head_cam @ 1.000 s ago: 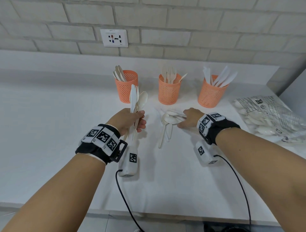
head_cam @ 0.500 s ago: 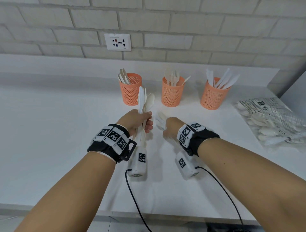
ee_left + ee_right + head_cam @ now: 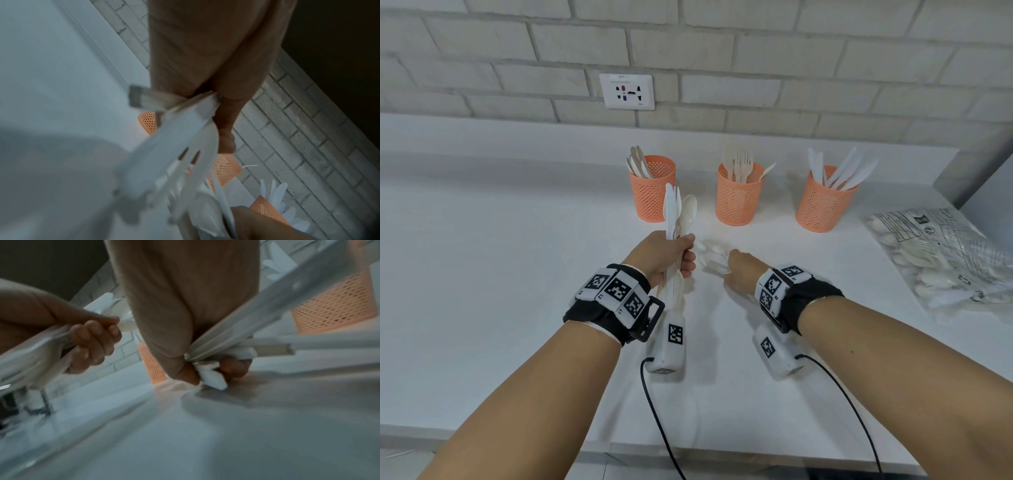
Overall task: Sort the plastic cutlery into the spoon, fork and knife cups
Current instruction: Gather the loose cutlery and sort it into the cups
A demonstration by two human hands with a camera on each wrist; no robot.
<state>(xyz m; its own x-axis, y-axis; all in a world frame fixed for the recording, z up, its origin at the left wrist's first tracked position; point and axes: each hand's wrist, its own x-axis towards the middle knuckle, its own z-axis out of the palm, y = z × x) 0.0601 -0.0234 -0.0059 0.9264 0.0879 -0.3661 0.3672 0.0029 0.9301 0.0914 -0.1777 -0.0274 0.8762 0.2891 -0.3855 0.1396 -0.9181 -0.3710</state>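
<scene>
Fingers of the left hand curl around one upright cutlery bundle; the right hand clutches a second bunch, mid-frame. Three orange cups stand above on a white counter; one bag lies right, brick wall behind.

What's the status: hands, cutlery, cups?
Left hand grips upright mixed bundle. Right hand grips cutlery gathered off the counter. Three cups part-filled, path unblocked.

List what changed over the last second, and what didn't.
The right hand gathered the loose cutlery off the counter and drew it toward the left hand. Unchanged: the left hand's upright bundle and the three orange cups.
</scene>
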